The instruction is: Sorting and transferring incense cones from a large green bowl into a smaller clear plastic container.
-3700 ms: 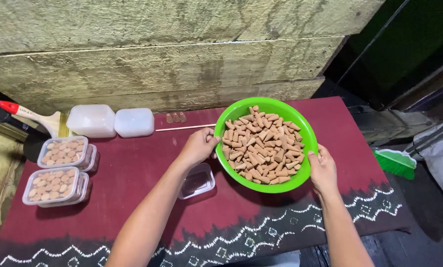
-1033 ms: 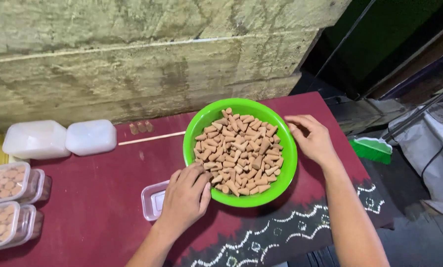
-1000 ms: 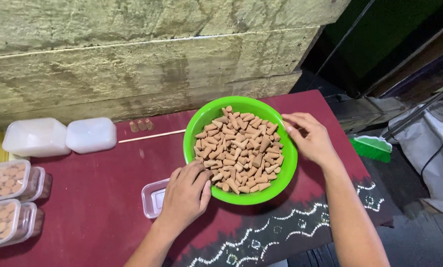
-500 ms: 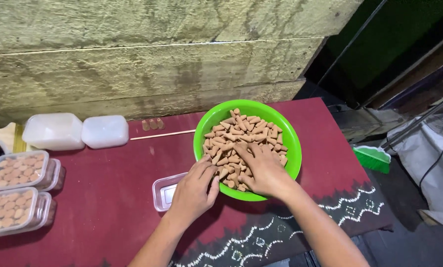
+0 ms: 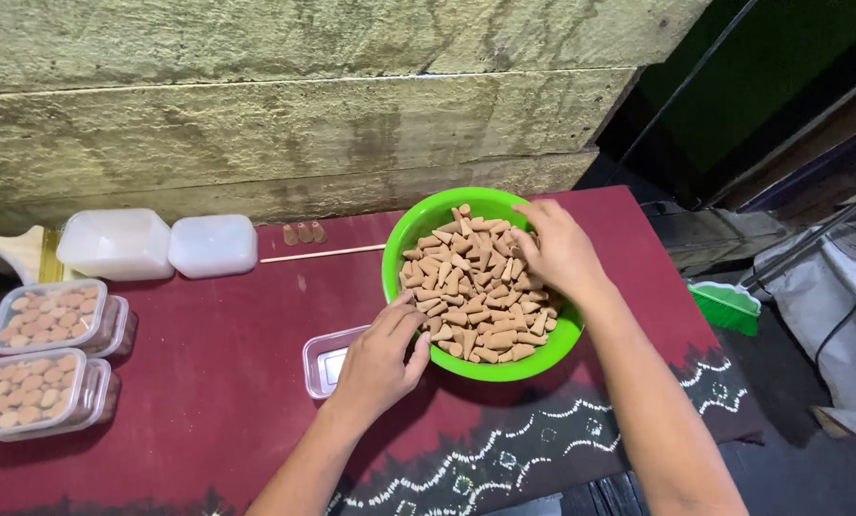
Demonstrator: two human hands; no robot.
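The right hand (image 5: 557,250) has moved from the near side of the green bowl (image 5: 418,222) to its far edge, fingers curled loosely into the brown cones (image 5: 476,287); whether it grips any I cannot tell. The left hand (image 5: 380,355) stays open against the bowl's near rim, holding nothing. The bowl sits on the maroon-clothed worktop (image 5: 227,325), an empty clear tub (image 5: 325,358) just beside it, partly hidden by that hand. Filled lidded tubs (image 5: 51,315) stand well apart at left.
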